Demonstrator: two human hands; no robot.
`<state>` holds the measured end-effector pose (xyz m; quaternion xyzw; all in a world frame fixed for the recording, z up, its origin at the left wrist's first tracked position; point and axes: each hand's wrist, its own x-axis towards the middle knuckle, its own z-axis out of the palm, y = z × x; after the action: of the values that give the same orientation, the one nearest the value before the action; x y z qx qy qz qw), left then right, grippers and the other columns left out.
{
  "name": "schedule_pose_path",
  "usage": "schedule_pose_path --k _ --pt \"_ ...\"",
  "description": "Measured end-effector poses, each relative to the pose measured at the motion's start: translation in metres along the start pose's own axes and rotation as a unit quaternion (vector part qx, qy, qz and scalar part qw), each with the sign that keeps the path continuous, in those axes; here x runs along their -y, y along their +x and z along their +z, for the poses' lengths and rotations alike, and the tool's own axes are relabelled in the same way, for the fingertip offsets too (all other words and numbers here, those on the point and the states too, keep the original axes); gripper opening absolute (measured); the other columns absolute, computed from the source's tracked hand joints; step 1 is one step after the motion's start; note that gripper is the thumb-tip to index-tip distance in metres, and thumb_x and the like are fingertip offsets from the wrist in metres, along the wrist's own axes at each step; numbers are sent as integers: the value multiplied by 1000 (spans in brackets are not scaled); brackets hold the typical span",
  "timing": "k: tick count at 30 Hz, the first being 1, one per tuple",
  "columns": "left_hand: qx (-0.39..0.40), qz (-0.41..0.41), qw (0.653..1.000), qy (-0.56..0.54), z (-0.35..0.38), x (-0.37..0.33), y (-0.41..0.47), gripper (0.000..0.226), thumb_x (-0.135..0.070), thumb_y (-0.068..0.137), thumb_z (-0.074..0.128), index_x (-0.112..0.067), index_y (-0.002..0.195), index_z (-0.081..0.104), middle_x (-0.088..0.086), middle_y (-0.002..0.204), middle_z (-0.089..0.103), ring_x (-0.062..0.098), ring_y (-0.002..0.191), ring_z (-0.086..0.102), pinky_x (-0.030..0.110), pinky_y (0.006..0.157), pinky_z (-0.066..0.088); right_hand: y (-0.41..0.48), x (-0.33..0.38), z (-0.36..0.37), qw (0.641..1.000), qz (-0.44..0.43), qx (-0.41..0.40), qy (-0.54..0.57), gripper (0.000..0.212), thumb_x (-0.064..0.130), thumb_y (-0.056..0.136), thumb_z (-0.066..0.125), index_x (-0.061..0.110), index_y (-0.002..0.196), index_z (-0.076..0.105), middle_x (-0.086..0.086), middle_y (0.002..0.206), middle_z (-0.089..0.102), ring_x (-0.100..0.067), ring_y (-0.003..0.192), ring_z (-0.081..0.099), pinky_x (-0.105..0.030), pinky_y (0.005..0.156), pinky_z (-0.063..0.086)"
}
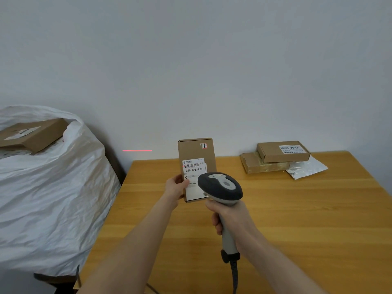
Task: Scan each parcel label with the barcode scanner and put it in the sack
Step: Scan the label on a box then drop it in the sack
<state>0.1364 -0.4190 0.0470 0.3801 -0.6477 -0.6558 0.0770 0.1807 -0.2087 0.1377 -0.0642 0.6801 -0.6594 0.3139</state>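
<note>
My left hand [176,188] holds a brown cardboard parcel [195,151] upright above the wooden table [297,219], thumb on its white label [193,169]. My right hand [228,218] grips the handle of a grey barcode scanner [220,187], whose head points at the label from just in front of it. A red laser line [137,150] falls on the wall to the left of the parcel. The white sack [53,187] stands left of the table with a cardboard parcel [31,134] lying in its open top.
At the table's far right lie two stacked cardboard parcels [283,152] [258,164] and a white plastic mailer [307,168]. The scanner's coiled cable [234,276] hangs down at the near edge. A plain wall stands behind the table.
</note>
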Motion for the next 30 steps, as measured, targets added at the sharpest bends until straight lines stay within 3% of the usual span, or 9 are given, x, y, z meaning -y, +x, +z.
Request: schedule_pose_path --k 5,12,18,23,30 --pt "-3 0 1000 1 -1 1 -1 41 -10 95 57 -8 134 48 7 123 62 21 96 60 30 63 51 0 -1 -2 1000 8 4 3 17 15 86 68 7 73 63 -2 53 56 -13 45 48 -26 51 43" --pt "-22 -5 1000 0 -6 2 -3 44 -12 93 61 -8 136 48 6 124 63 21 97 62 34 69 53 3 -1 0 1000 14 22 4 15 15 86 68 7 75 63 -2 54 56 -12 47 49 -26 53 44" --pt "-40 -5 999 -8 -10 1 -9 44 -10 93 60 -8 135 47 7 123 63 21 95 62 29 63 52 7 0 -2 999 16 45 10 16 13 86 68 7 73 61 -2 52 55 -11 44 48 -22 47 43" --pt "-49 2 999 -12 -16 -4 -16 43 -11 93 59 -9 135 47 4 117 64 19 94 64 28 64 54 21 4 -1 997 0 78 21 7 15 87 68 9 86 64 -3 55 61 -14 45 50 -26 49 44" --pt "-74 42 995 -46 -76 -28 -23 34 -12 94 59 -7 127 54 6 116 67 17 97 65 27 65 54 65 29 41 995 0 89 41 18 15 87 70 6 102 63 -10 67 67 -14 48 52 -26 48 45"
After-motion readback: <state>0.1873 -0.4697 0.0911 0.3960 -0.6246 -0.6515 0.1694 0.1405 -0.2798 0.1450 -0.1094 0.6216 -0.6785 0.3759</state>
